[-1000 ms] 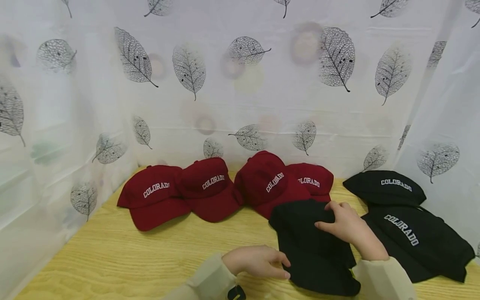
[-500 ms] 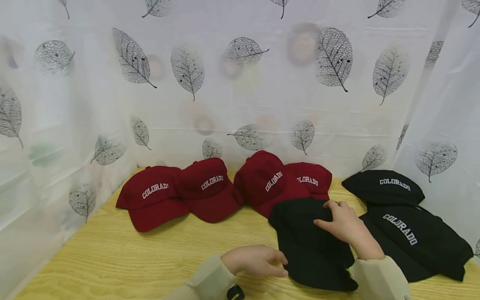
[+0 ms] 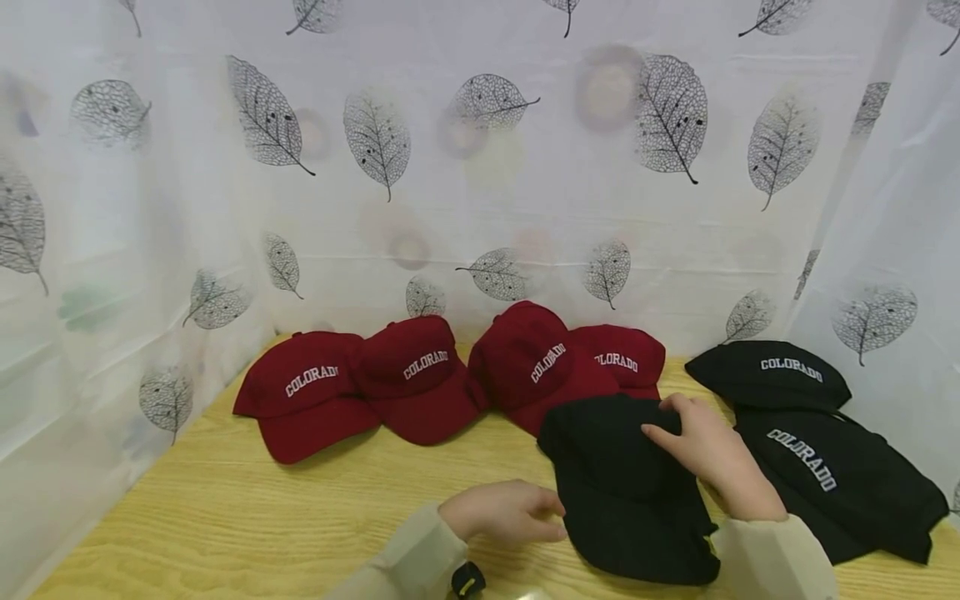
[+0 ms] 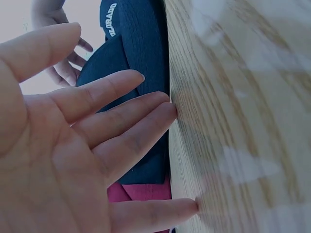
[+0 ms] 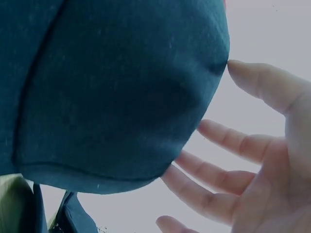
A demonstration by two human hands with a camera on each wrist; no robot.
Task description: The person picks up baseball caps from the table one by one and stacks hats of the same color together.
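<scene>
- The black baseball cap (image 3: pixel 622 496) lies on the wood-grain table (image 3: pixel 300 525), between the two hands, front and centre-right.
- Its long axis runs away from the person, slightly aslant: the brim (image 3: pixel 648 542) is at the near end, the crown (image 3: pixel 600 442) at the far end.
- The right hand (image 3: pixel 708 446) is the one nearer the crown, at its right side; the cap lies to that hand's left. Its thumb and fingers are spread apart, the thumb tip touching the crown's edge; nothing is clamped between them.
- The left hand (image 3: pixel 506 512) is low, beside the brim's left edge, so the cap lies to its right. Its fingers are extended and apart, holding nothing; whether the tips touch the brim I cannot tell.
- Behind the crown is a red COLORADO cap (image 3: pixel 517 367), part of a row of four; in the head view the crown overlaps its brim.
- Right of the right hand lie two more black COLORADO caps, one near (image 3: pixel 840 492), one farther back (image 3: pixel 738 379).
</scene>
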